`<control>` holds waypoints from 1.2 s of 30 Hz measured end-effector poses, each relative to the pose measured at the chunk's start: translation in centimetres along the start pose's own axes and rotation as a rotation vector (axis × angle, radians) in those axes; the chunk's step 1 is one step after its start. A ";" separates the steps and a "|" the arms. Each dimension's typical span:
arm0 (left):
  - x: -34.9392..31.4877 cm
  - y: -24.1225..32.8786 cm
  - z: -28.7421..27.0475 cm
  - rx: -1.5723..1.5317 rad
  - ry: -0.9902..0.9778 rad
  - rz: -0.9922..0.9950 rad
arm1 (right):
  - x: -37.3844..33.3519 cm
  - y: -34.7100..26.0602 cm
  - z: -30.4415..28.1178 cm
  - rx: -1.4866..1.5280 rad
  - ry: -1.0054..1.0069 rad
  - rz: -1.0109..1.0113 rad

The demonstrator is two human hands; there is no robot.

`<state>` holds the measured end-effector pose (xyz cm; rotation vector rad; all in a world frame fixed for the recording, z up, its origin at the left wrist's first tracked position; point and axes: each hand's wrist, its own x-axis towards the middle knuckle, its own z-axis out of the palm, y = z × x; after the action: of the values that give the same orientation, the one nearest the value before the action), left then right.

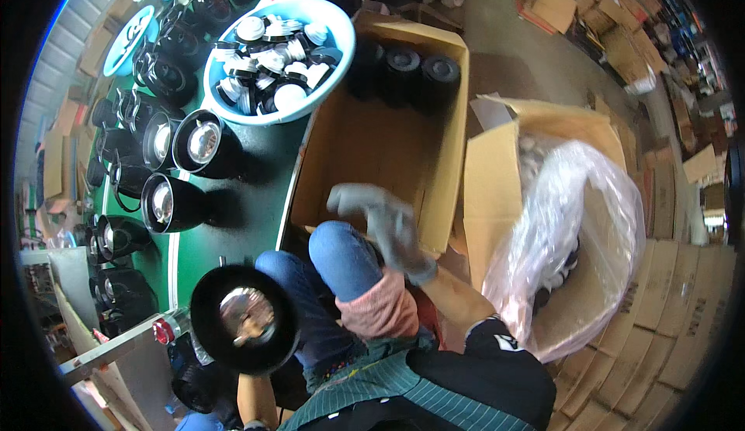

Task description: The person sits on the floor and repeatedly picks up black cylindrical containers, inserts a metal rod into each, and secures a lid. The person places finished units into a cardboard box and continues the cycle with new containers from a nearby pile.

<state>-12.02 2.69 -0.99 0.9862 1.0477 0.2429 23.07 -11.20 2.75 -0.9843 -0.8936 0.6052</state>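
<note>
Head view: beside the green bench (225,254) we are seeing the black vessel (245,319), probably stiff, slick, fragile-lined, best held round its outside; our right hand (382,225) is hovering empty, loosely spread; the vessel is hiding our left hand, grip untellable.

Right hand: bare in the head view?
No, the right hand wears a grey glove reaching down to the wrist.

Passage for the right hand (384,225) into the cardboard box (365,163) is open from above. Dark cylinders (440,78) obstruct its far end. On the bench (202,252), 1 blue basin (343,35) blocks far-left passage; 1 plastic bag (570,190) obstructs the carton (495,190).
</note>
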 end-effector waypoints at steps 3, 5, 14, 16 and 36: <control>1.5 -0.3 -1.1 -0.025 0.071 -0.067 | 6.5 15.6 -8.2 0.165 0.439 0.551; 3.0 -0.3 -1.8 -0.027 0.103 -0.117 | 9.7 26.7 -14.0 0.203 0.671 0.815; 2.7 -2.8 -3.3 -0.164 0.310 -0.278 | 25.3 41.2 -22.4 0.334 0.709 0.560; 2.7 -2.6 -3.9 -0.172 0.315 -0.307 | 24.6 40.7 -24.6 0.329 0.778 0.570; 4.6 -5.1 -4.2 -0.250 0.310 -0.339 | 24.3 40.4 -25.1 0.317 0.832 0.548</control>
<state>-14.43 4.87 -8.35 0.5431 1.4111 0.2438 55.28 14.50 -31.27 -1.0571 0.2180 0.6809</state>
